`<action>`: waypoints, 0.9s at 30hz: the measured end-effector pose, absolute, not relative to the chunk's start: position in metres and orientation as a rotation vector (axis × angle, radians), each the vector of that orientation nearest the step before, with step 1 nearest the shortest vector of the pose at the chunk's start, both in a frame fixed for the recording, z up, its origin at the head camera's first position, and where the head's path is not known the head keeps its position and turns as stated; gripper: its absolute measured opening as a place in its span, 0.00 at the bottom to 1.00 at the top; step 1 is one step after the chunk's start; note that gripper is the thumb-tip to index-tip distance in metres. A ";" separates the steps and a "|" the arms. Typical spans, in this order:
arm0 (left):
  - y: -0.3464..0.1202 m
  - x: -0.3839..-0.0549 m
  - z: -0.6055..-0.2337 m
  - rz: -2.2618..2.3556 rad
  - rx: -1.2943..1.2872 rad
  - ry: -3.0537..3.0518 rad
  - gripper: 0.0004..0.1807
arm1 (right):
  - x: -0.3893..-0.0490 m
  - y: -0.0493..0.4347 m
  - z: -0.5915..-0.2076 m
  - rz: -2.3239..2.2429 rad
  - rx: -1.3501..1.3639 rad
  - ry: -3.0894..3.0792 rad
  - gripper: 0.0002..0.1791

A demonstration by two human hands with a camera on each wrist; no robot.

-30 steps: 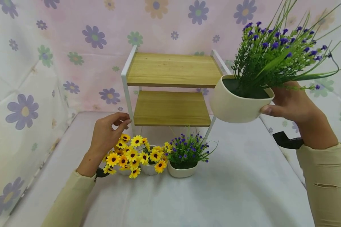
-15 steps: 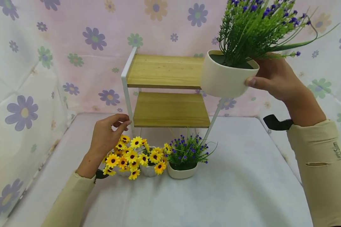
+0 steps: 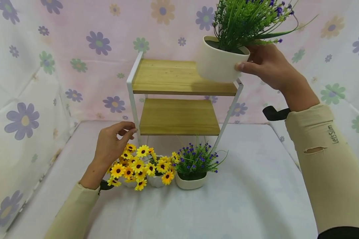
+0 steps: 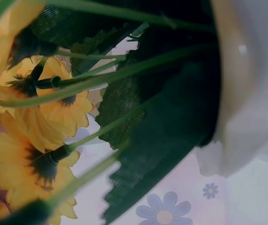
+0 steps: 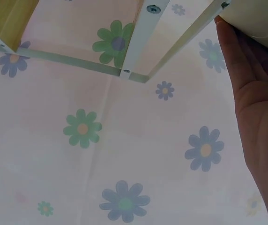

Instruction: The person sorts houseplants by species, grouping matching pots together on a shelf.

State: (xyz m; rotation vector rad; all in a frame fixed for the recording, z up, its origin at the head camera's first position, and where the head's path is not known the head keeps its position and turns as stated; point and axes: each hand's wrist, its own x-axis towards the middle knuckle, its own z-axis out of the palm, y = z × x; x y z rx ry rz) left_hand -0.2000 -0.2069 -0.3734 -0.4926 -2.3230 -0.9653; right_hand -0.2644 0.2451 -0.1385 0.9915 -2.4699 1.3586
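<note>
In the head view my right hand (image 3: pixel 269 66) grips a cream flowerpot (image 3: pixel 222 63) by its right side, the thumb in front. Green foliage with small purple flowers (image 3: pixel 245 25) rises from it, cut off by the top edge. The pot hangs over the right part of the upper board of a two-tier shelf (image 3: pixel 170 74); contact with the board cannot be told. My left hand (image 3: pixel 109 142) pinches the shelf's white left front post (image 3: pixel 134 113). In the right wrist view the pot's wall (image 5: pixel 260 21) rests against my right fingers (image 5: pixel 239 56).
Before the shelf, yellow artificial sunflowers (image 3: pixel 137 166) stand in white pots (image 3: pixel 156 181), just below my left hand. Beside them is a smaller purple-flowered plant (image 3: pixel 194 159) in a cream pot (image 3: pixel 191 183). White cloth (image 3: pixel 167 212) covers the table; a flower-printed backdrop (image 3: pixel 173 30) hangs behind.
My right hand has carried the potted plant left and upward, from beside the shelf to over its upper board. The left hand stays at the post.
</note>
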 end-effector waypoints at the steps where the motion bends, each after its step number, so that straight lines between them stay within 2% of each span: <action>1: -0.207 -0.200 -0.373 -0.964 -0.493 -2.324 0.08 | -0.267 0.244 -0.138 1.309 0.944 -2.512 0.35; 4: -0.208 -0.200 -0.373 -0.964 -0.489 -2.328 0.08 | -0.275 0.241 -0.138 1.240 0.858 -2.592 0.34; 15: -0.207 -0.198 -0.374 -0.961 -0.472 -2.337 0.08 | -0.304 0.236 -0.151 1.474 0.911 -2.559 0.35; 27: -0.204 -0.198 -0.373 -0.981 -0.475 -2.329 0.08 | -0.317 0.234 -0.159 1.516 0.914 -2.563 0.35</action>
